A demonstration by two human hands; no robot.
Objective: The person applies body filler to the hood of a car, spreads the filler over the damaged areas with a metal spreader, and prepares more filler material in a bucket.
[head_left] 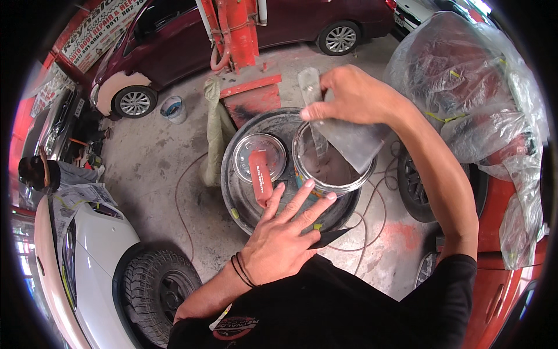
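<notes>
My right hand (349, 96) grips translucent flat spreaders (354, 142) over an open can (334, 171) of grey-brown paste. One narrow strip reaches down into the can. My left hand (282, 238), fingers spread, has its fingertips at the can's near rim and by the lower end of a red tube (260, 174). The tube lies on a round metal lid (244, 145) to the left of the can. All of these rest on a dark round drum top (232, 203). A small dark sheet (334, 238) shows beside my left hand.
A red lift post (235, 41), maroon car (174, 41), bucket (172, 109) and hanging cloth (212, 128) stand beyond. A plastic-covered red vehicle (447, 75) is at right, a white car (93, 244) at lower left. Another person (52, 171) works at far left. Hoses (378, 215) lie on the floor.
</notes>
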